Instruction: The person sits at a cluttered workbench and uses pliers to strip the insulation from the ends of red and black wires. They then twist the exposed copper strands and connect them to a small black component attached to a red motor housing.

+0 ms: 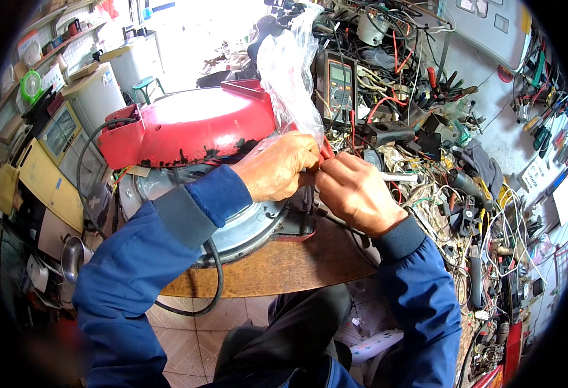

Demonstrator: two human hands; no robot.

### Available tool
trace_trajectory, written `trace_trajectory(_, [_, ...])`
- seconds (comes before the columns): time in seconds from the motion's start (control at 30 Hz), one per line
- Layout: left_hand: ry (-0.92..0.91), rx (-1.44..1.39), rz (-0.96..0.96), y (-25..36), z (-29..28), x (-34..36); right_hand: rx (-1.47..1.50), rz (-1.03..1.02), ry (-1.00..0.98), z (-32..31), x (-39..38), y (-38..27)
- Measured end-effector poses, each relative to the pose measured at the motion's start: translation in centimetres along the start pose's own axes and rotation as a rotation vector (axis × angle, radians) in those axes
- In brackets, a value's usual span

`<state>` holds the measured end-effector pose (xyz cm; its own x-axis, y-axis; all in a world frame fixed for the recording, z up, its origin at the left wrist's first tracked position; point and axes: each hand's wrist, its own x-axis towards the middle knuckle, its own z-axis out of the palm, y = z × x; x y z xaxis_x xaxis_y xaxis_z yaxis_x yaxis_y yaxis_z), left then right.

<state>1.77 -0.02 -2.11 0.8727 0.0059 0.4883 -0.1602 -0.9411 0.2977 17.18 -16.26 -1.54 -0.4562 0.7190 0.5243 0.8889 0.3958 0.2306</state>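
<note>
My left hand (277, 167) and my right hand (354, 193) meet over the bench with fingertips closed in a pinch. Between them is the lower end of a clear plastic bag (290, 74), with a red strip (327, 148) at it; whether the strip is part of the bag I cannot tell. The fingers hide what lies inside the pinch. Just left of my hands sits a red metal housing (187, 126) with chipped paint, resting over a round grey machine base (248, 226). A black cable (220, 271) loops down from the machine past the bench edge.
A multimeter (339, 84) stands behind my right hand. Tangled wires, tools and parts (452, 187) heap along the right side. The wooden bench (264, 271) has a curved front edge above my legs. A steel bowl (74, 255) and a green stool (144, 87) are at left.
</note>
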Motion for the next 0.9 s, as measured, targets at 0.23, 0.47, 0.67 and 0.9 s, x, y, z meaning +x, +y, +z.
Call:
trace_trajectory(0.23, [-0.003,0.042,0.013,0.0,0.0,-0.1,-0.153,0.037,0.233,-2.2,-2.0,1.6])
trace_trajectory(0.47, [0.021,0.024,0.037,0.5,-0.1,-0.1,1.174,1.162,0.136,-1.4,-2.5,0.5])
trace_trajectory(0.67, [0.029,0.053,0.032,0.4,0.0,0.0,1.313,1.279,0.011,0.0,0.2,-1.4])
trace_trajectory(0.9, [0.050,0.065,0.055,0.6,0.1,0.0,1.071,1.157,0.108,2.0,0.1,-0.9])
